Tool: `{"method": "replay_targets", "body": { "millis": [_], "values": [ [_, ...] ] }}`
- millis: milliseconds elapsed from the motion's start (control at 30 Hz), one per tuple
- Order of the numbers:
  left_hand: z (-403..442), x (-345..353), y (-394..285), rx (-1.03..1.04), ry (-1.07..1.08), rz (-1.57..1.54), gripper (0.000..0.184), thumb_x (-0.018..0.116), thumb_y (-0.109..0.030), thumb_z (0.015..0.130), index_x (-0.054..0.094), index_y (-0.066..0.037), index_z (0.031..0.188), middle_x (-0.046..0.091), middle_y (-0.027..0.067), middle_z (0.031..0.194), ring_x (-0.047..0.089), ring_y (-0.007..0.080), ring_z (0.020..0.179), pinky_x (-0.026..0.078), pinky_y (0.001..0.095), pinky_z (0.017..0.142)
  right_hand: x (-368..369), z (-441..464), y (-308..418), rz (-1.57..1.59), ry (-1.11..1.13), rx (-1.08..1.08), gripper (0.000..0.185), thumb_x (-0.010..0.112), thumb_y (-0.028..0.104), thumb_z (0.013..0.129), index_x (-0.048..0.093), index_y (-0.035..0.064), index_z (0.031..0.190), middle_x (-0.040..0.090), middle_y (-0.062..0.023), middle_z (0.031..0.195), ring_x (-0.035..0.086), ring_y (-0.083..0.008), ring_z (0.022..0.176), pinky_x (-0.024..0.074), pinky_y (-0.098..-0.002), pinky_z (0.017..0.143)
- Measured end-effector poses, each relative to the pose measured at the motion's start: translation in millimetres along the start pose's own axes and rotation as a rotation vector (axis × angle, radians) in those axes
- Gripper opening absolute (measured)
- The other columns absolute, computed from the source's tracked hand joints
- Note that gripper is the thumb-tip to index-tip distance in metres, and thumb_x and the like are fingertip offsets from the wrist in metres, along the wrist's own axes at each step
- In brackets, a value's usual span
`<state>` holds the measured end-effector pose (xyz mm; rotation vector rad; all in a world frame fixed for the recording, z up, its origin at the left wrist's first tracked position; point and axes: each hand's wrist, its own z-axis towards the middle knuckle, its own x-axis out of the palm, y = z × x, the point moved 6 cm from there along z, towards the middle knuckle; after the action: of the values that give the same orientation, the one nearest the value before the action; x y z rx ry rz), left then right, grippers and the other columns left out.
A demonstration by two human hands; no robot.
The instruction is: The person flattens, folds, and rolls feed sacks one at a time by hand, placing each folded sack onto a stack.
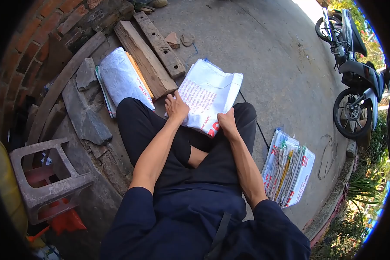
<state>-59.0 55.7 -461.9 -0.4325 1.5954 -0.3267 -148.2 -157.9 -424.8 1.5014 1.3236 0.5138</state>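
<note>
A white printed sack with red lettering lies folded across my lap, its far end over the concrete. My left hand rests on its left edge, fingers apart. At the near right corner my right hand is closed on the sack, thumb on top. To the left of my knee lies a pile of folded white sacks, with an orange one showing at its edge. A stack of folded sacks sits on the ground to my right.
Wooden beams lie beyond the left pile, near a brick wall. Broken stone slabs and a worn plastic stool are at left. A motorbike stands at the far right, above plants.
</note>
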Motion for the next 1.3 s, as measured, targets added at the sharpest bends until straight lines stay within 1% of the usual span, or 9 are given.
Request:
{"method": "replay_targets", "body": {
  "millis": [100,200,333,600,900,1000,1067,1133,1300],
  "values": [
    [4.6,11.8,15.0,-0.242,0.240,-0.087,0.063,0.063,-0.033,0.081,0.040,-0.001,0.129,0.044,0.0268,0.126,0.042,0.0449,0.122,0.037,0.0521,0.101,-10.7,-4.7,16.1,0.171,0.050,0.011,0.045,0.046,-0.003,0.070,0.044,-0.0098,0.114,0.057,-0.0155,0.099,0.057,-0.0218,0.084,0.0477,-0.0318,0.071],
    [22.1,41.4,24.4,-0.147,0.531,-0.265,0.069,0.059,-0.038,0.086,0.037,0.003,0.136,0.046,0.0303,0.133,0.053,0.0439,0.117,0.040,0.0552,0.098,-34.0,-4.6,8.9,0.288,-0.027,0.070,0.045,0.043,-0.003,0.068,0.046,-0.0060,0.113,0.055,-0.0113,0.094,0.053,-0.0187,0.079,0.0466,-0.0313,0.068],
    [1.3,27.7,6.0,-0.365,0.973,-0.749,0.040,0.049,-0.014,0.096,0.047,0.011,0.127,0.061,0.0224,0.118,0.063,0.0245,0.107,0.053,0.0421,0.084,-54.6,-2.5,-16.7,0.389,0.078,0.085,0.044,0.041,-0.001,0.069,0.050,-0.0072,0.111,0.056,-0.0102,0.090,0.056,-0.0181,0.074,0.0487,-0.0293,0.068],
    [0.9,23.9,2.5,-0.506,1.135,-1.266,0.037,0.054,-0.012,0.096,0.050,0.010,0.126,0.064,0.0210,0.114,0.067,0.0263,0.099,0.055,0.0403,0.088,-49.0,-2.4,-2.7,0.517,0.218,0.207,0.033,0.041,-0.005,0.070,0.053,-0.0060,0.100,0.055,-0.0072,0.081,0.054,-0.0157,0.066,0.0475,-0.0284,0.061],
    [19.2,-16.1,-13.9,-0.231,0.836,-1.530,0.043,0.067,-0.016,0.089,0.053,0.005,0.124,0.065,0.0147,0.113,0.066,0.0216,0.098,0.054,0.0368,0.086,-52.4,55.9,10.0,0.501,0.233,0.151,0.021,0.044,-0.004,0.065,0.053,0.0008,0.082,0.048,-0.0017,0.070,0.044,-0.0124,0.060,0.0371,-0.0262,0.055],
    [32.0,-17.4,-2.2,-0.312,0.611,-1.508,0.044,0.066,-0.018,0.090,0.053,0.008,0.123,0.065,0.0155,0.112,0.066,0.0235,0.096,0.053,0.0378,0.084,-36.9,95.3,18.1,0.208,0.246,0.069,0.031,0.052,0.002,0.073,0.055,-0.0011,0.103,0.055,-0.0052,0.082,0.051,-0.0146,0.066,0.0462,-0.0279,0.063],
    [51.7,-10.0,27.5,-0.306,0.371,-1.171,0.048,0.068,-0.023,0.086,0.058,0.014,0.116,0.065,0.0203,0.112,0.066,0.0240,0.097,0.052,0.0353,0.083,-22.7,121.6,4.0,-0.172,-0.062,-0.118,0.069,0.066,0.024,0.079,0.041,-0.0075,0.135,0.063,-0.0217,0.108,0.062,-0.0311,0.100,0.0483,-0.0381,0.091],
    [62.2,-6.4,58.6,-0.397,0.153,-0.857,0.056,0.072,-0.032,0.080,0.062,0.017,0.106,0.066,0.0248,0.110,0.066,0.0271,0.101,0.051,0.0344,0.085,-1.9,98.6,12.1,-0.635,-0.208,-0.197,0.077,0.070,0.038,0.080,0.040,-0.0028,0.138,0.047,-0.0319,0.130,0.050,-0.0428,0.120,0.0414,-0.0456,0.102],
    [55.9,-9.6,82.1,-0.617,-0.023,-0.443,0.076,0.071,-0.046,0.080,0.056,0.020,0.115,0.061,0.0291,0.118,0.062,0.0354,0.110,0.048,0.0390,0.092,70.3,50.4,-37.8,-1.099,0.084,-0.421,0.063,0.053,0.038,0.089,0.040,0.0013,0.138,0.034,-0.0325,0.139,0.048,-0.0453,0.119,0.0433,-0.0506,0.099]
  ]
}}
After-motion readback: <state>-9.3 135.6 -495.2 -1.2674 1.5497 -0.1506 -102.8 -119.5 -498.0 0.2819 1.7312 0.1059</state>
